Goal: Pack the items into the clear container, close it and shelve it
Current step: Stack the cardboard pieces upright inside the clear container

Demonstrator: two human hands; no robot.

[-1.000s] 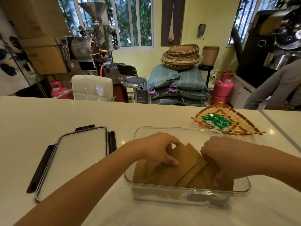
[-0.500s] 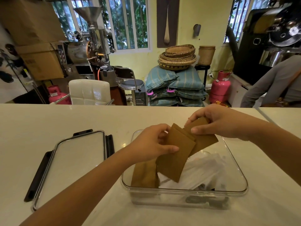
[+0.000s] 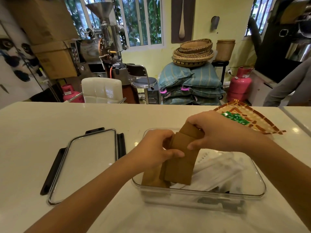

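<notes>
A clear container [image 3: 200,192] stands on the white counter in front of me, with white plastic packets [image 3: 220,170] lying in its right half. Both hands hold a stack of brown paper envelopes [image 3: 180,163] upright over the container's left half. My left hand [image 3: 155,149] grips the stack from the left and my right hand [image 3: 217,132] pinches its top from the right. The stack's lower edge reaches down inside the container. The container's lid [image 3: 87,163], clear with black clips, lies flat on the counter to the left.
A woven triangular tray [image 3: 262,122] holding small green packets [image 3: 235,117] lies at the back right of the counter. Another person's grey sleeve [image 3: 289,86] shows at the far right. Chairs, sacks, baskets, gas cylinders and roasting machines stand beyond the counter.
The envelopes lay spread flat in the container a second ago. Both hands lifted them, gathered them into one upright stack, and uncovered the white packets beneath.
</notes>
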